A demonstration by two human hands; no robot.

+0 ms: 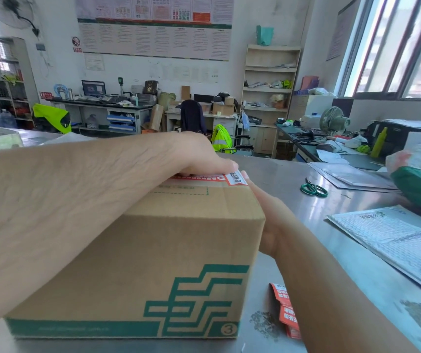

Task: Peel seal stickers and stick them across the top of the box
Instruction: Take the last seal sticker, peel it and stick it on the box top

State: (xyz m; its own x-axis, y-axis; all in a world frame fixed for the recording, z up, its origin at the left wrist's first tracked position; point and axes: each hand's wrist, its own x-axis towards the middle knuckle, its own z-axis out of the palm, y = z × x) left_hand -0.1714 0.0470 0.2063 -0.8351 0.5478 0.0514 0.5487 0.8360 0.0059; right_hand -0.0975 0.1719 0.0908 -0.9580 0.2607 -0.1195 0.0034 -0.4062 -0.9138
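Head view: left hand [194, 155] pressed flat on sticker [208, 177] at box [153, 263] top's far edge; right hand [268, 220] open against right side, holding nothing. Best to smooth outward and fold the overhang down. Spare stickers [284, 310] lay near right.

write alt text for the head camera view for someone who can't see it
A person's left hand presses a red and white seal sticker onto the top far edge of a cardboard box while the right hand steadies the box's right side. The box sits on a metal table with green scissors nearby.
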